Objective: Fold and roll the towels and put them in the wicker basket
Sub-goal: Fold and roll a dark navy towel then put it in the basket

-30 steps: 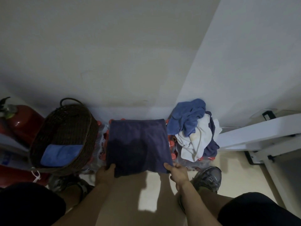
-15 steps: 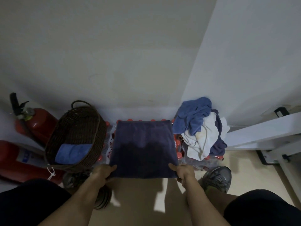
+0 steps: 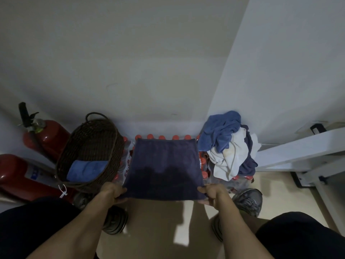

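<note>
Basket (image 3: 89, 144) left of towel (image 3: 164, 169), pile (image 3: 229, 146) right

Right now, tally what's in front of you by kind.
Baskets: 1, wicker basket
Folded towels: 2, dark one held by both hands, blue one in the basket
Towel piles: 1
Fire extinguishers: 2
Total: 6

Compared with a second ago, the dark purple towel (image 3: 164, 168) lies flatter and squarer over the red-capped bottles (image 3: 162, 137), its near edge drawn straight. The left hand (image 3: 112, 191) and right hand (image 3: 211, 193) grip the near corners further apart, with the edge taut between them. The head camera has swung left, bringing the upright fire extinguisher (image 3: 44, 135) more fully into view beside the wicker basket (image 3: 89, 146).
</note>
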Demonstrator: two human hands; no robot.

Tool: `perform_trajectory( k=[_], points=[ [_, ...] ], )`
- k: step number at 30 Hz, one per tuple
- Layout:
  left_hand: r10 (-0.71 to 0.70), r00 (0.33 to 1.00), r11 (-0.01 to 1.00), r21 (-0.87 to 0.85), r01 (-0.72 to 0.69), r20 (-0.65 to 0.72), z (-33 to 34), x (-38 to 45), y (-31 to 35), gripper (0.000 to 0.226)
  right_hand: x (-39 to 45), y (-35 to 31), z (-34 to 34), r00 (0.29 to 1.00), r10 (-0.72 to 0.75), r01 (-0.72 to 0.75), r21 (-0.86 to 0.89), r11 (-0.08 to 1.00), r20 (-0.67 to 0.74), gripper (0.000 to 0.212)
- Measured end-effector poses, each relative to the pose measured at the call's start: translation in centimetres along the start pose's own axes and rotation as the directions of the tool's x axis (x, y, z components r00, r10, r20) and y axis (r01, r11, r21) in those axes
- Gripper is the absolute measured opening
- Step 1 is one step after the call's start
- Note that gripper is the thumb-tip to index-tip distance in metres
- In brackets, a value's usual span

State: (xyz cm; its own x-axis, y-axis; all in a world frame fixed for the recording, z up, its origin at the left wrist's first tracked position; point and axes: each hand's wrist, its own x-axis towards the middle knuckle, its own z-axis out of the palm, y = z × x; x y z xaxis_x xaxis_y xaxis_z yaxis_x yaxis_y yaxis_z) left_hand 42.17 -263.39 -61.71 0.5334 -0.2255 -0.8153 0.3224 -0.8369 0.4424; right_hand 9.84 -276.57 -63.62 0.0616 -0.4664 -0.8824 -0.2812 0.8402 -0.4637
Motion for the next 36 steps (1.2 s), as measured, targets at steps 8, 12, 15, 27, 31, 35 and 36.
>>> perform_trajectory(
  k=[8,12,15,27,31,35,36],
  points=[
    [0.173,0.980,0.963,0.227,-0.148,-0.094,0.0,-2.1,2.3,0.010,-3.1,-2.6,0.3,0.982,-0.147,0.124,-0.187,0.975,-0.118,0.009],
    [0.480,0.875,0.877,-0.002,-0.481,-0.058,-1.0,-4.2,6.7,0.005,-6.8,-8.5,0.0,0.939,-0.343,0.340,-0.122,0.932,-0.007,0.016],
    [0.488,0.869,0.852,-0.264,-0.452,0.085,-1.6,-7.4,11.0,0.006,-10.1,-13.0,-1.0,0.906,-0.413,0.419,-0.042,0.907,0.096,0.012],
    [0.549,0.822,0.795,-0.397,-0.458,0.152,-5.8,-9.4,17.9,0.026,-13.1,-19.1,-3.2,0.801,-0.594,0.590,0.061,0.805,0.079,0.013],
    [0.578,0.793,0.789,-0.379,-0.484,0.190,-5.1,-8.2,17.7,0.030,-11.7,-19.7,-2.7,0.785,-0.620,0.619,0.039,0.784,0.000,0.018],
    [0.638,0.756,0.729,-0.431,-0.532,0.147,-4.5,-7.8,18.6,0.032,-10.7,-20.5,-2.2,0.726,-0.686,0.688,0.060,0.723,-0.055,0.020],
    [0.658,0.740,0.708,-0.451,-0.544,0.140,-4.6,-7.9,18.7,0.032,-10.5,-20.5,-2.1,0.706,-0.706,0.708,0.044,0.705,-0.062,0.021]
  ],
)
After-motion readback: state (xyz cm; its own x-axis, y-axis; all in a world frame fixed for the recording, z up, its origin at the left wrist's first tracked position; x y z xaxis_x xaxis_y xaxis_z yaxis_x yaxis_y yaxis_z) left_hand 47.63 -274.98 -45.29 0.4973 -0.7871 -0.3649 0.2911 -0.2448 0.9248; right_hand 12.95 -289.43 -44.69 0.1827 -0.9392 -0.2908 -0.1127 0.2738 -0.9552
